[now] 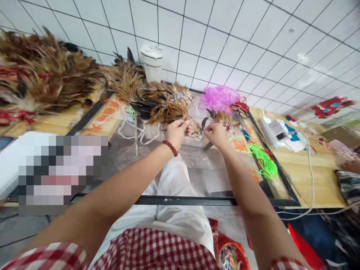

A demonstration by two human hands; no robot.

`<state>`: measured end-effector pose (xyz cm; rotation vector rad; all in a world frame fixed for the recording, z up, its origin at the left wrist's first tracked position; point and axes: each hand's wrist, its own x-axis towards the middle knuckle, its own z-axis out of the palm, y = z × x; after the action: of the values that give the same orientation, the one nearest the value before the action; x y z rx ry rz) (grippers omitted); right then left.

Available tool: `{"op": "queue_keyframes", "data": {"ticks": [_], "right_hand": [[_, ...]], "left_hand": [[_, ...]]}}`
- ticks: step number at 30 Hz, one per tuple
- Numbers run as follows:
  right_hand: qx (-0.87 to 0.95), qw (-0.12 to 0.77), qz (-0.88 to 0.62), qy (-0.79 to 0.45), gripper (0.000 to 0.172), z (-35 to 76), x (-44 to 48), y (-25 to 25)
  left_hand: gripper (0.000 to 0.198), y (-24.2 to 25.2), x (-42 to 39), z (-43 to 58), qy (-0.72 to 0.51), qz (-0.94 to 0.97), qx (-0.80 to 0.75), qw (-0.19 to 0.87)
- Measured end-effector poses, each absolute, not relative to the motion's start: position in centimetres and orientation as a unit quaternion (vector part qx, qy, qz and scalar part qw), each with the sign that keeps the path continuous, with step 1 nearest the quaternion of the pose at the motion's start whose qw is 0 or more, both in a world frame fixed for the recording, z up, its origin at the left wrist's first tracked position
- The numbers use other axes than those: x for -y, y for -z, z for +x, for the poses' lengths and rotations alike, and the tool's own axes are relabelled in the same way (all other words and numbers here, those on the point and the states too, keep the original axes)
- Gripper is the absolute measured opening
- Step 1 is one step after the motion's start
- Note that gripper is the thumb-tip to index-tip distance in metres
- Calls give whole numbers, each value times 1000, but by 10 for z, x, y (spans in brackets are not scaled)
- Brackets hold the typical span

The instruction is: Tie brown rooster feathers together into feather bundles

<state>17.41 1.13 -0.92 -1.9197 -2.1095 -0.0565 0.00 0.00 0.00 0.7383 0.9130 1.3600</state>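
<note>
My left hand point(177, 131) is closed round the base of a bunch of brown feathers point(168, 111) over a glass-topped table point(197, 176). A red bead bracelet point(170, 147) sits on that wrist. My right hand point(216, 134) is pinched shut just to the right, on a small feather or thread point(200, 129) between the two hands. Both hands almost touch. More brown feathers point(222, 117) lie just behind my right hand.
Large heaps of brown feathers point(42, 71) fill the far left and back. A white lidded bin point(152, 62) stands on the tiled floor. Pink netting point(218, 98), green cord point(263, 161), white string point(129, 129) and a power strip point(271, 131) lie about. A blurred patch covers the left.
</note>
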Motion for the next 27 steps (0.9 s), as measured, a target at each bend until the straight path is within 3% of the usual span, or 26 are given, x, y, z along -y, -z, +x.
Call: {"op": "queue_keyframes", "data": {"ticks": [4, 9, 17, 20, 22, 24, 27], "right_hand": [[679, 140, -720, 25, 23, 180, -11, 8], [672, 232, -702, 38, 33, 182, -13, 8], [677, 215, -704, -19, 18, 187, -16, 11], [605, 354, -690, -182, 9, 185, -16, 2], [542, 446, -618, -355, 18, 180, -13, -6], [496, 484, -533, -485, 28, 172, -8, -13], [491, 494, -470, -542, 31, 158, -2, -18]], "left_hand": [[16, 1, 2, 0, -588, 322, -400, 625], [13, 1, 2, 0, -585, 318, -400, 629], [13, 4, 0, 0, -581, 329, -400, 628], [13, 4, 0, 0, -580, 328, -397, 631], [12, 3, 1, 0, -576, 328, -394, 637], [11, 2, 2, 0, -571, 329, -389, 644], [11, 1, 4, 0, -565, 332, -385, 650]]}}
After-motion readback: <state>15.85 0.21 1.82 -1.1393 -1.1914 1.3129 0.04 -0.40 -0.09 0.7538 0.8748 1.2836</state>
